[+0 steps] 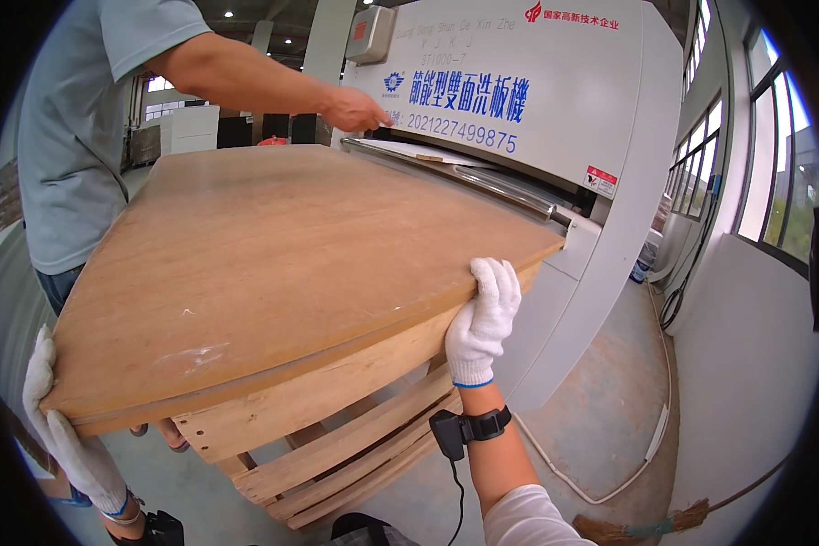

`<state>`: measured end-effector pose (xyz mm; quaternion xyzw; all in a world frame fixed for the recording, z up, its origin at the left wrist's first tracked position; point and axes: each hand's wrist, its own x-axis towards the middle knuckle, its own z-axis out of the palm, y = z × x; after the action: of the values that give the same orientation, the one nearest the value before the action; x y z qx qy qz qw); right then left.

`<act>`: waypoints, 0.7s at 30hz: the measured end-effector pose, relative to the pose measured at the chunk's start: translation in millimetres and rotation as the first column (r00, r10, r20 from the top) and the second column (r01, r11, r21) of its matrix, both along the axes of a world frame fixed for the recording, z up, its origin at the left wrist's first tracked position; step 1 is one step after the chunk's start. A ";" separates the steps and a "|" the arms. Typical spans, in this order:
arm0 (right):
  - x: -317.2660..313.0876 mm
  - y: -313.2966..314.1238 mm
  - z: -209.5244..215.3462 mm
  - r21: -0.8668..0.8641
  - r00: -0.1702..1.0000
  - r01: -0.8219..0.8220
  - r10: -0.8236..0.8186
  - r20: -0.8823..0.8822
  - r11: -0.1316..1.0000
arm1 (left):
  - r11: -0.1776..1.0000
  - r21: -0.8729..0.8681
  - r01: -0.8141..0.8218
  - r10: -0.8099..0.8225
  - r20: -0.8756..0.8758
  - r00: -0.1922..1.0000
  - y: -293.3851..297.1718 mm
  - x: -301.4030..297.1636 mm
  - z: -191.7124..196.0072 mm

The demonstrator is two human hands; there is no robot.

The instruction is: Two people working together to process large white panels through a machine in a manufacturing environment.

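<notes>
A large brown wooden board (273, 246) lies flat on top of a wooden pallet (337, 455); a seam along its near edge suggests a second board under it. My left hand (59, 428), in a white knit glove, grips the near left corner, thumb and fingers on either side of it. Around the near edge, close to the right corner, my right hand (484, 318) is closed in a matching glove, fingertips on the top face and palm against the side. What my fingers touch underneath is hidden.
A tall white machine (573, 100) stands beyond the board, with metal rollers (510, 187) and a pale panel (419, 150) at its slot. At left a person in a grey shirt (73, 136) points a hand (355, 111) toward the slot. A white cable (601, 499) runs across the floor at right.
</notes>
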<state>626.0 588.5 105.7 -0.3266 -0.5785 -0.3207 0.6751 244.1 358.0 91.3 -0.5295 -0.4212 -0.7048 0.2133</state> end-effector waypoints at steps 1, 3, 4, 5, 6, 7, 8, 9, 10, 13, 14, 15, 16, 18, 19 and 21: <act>0.5 -0.2 0.8 0.003 1.000 0.002 -0.002 -0.001 1.000 | 1.000 -0.005 -0.005 0.005 -0.006 1.000 0.2 0.4 1.0; 1.4 -1.0 1.8 0.012 1.000 0.008 -0.008 -0.002 1.000 | 1.000 -0.007 -0.009 0.009 -0.012 1.000 0.6 1.7 2.7; 1.0 -0.7 1.3 0.013 1.000 0.006 -0.006 -0.004 1.000 | 1.000 -0.005 -0.002 0.002 0.007 1.000 0.5 3.0 2.6; 0.5 -0.6 1.0 0.005 1.000 0.009 -0.009 -0.005 1.000 | 1.000 -0.003 0.006 -0.005 0.025 1.000 0.3 3.9 2.5; 0.2 -0.2 0.6 -0.004 1.000 0.012 -0.012 -0.006 1.000 | 1.000 -0.001 0.005 -0.005 0.024 1.000 0.1 4.2 2.5; 1.0 0.4 0.2 -0.001 1.000 0.014 -0.014 -0.007 1.000 | 1.000 -0.002 0.014 -0.014 0.019 1.000 0.3 4.5 2.7; 2.0 1.8 -0.5 0.010 1.000 0.015 -0.015 -0.005 1.000 | 1.000 -0.002 0.024 -0.024 0.015 1.000 0.6 4.7 2.8; 3.1 2.8 -0.9 0.021 1.000 0.016 -0.016 -0.003 1.000 | 1.000 0.000 0.027 -0.027 0.014 1.000 1.2 5.2 2.9; 3.1 3.3 -0.8 0.023 1.000 0.016 -0.016 -0.004 1.000 | 1.000 -0.004 0.015 -0.015 0.009 1.000 0.7 5.6 3.2; 3.3 3.2 0.7 0.045 1.000 0.005 -0.006 0.006 0.999 | 1.000 -0.013 -0.011 0.011 0.003 1.000 -0.6 5.8 4.1; 3.3 2.8 1.4 0.046 1.000 -0.010 0.009 0.012 0.999 | 1.000 -0.018 -0.025 0.025 0.003 1.000 -1.0 5.8 4.4; 3.3 2.5 1.9 0.045 1.000 -0.025 0.024 0.019 0.999 | 1.000 -0.017 -0.025 0.025 0.002 1.000 -1.3 6.0 4.8; 3.4 2.5 1.7 0.046 1.000 -0.023 0.022 0.018 0.999 | 0.999 -0.023 -0.035 0.035 0.002 0.999 -1.0 6.2 4.6; 3.2 3.0 1.0 0.042 1.000 -0.014 0.013 0.015 0.999 | 0.999 -0.029 -0.043 0.043 0.000 0.999 -0.8 5.9 4.2; 3.0 2.4 1.2 0.043 1.000 -0.012 0.012 0.014 0.999 | 0.998 -0.033 -0.054 0.053 -0.009 0.999 -1.0 5.0 4.0; 2.7 1.1 1.4 0.032 1.000 0.004 -0.004 0.007 0.999 | 0.997 -0.037 -0.064 0.063 -0.019 0.998 -1.2 3.9 4.0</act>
<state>628.7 589.6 107.2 -0.3160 -0.5750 -0.3323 0.6776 248.0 356.9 95.3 -0.5261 -0.4490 -0.6848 0.2295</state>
